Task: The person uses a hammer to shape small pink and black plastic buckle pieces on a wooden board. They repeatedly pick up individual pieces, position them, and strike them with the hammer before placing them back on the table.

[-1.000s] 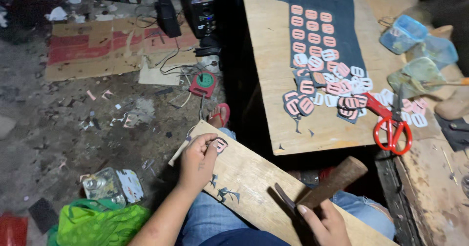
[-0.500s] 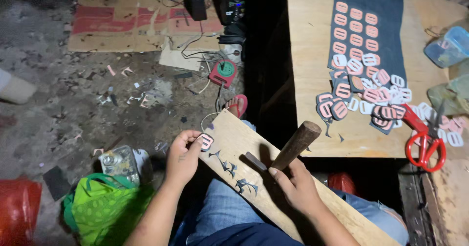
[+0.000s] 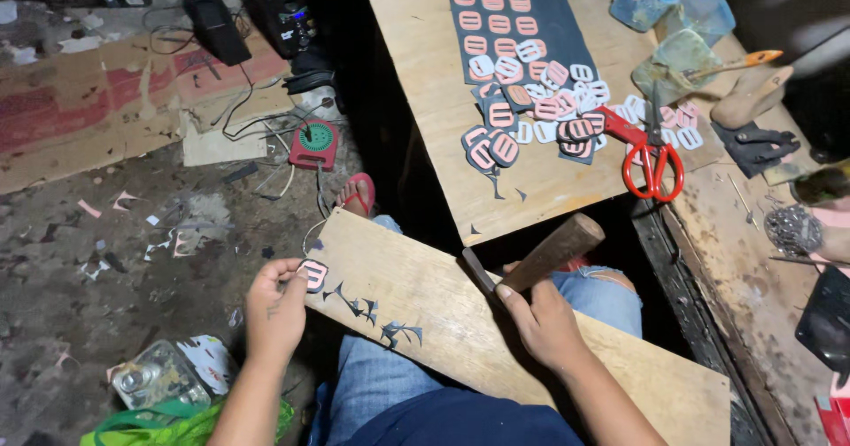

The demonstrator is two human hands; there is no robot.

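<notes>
My left hand [image 3: 274, 309] pinches a small pink and white cut-out badge [image 3: 312, 274] at the left end of a wooden board [image 3: 460, 322] that lies across my lap. My right hand [image 3: 542, 322] grips a wooden-handled tool [image 3: 540, 256] with a dark blade resting on the board. Dark offcut slivers [image 3: 372, 313] lie on the board between my hands. On the plywood table [image 3: 434, 83] ahead sits a dark sheet [image 3: 531, 12] with rows of pink badges and a pile of cut ones [image 3: 540, 110].
Red-handled scissors [image 3: 651, 158] lie on the table's right side beside plastic containers [image 3: 673, 12]. A red sandal [image 3: 357, 194], a small red device [image 3: 314, 141], cables and flattened cardboard [image 3: 106, 101] cover the dirty floor at left. A green bag [image 3: 150, 424] sits near my left elbow.
The camera has drifted, shifting the scene. My left hand stays at the board's left end with the badge. My right hand still holds the tool, now resting a little lower on the board.
</notes>
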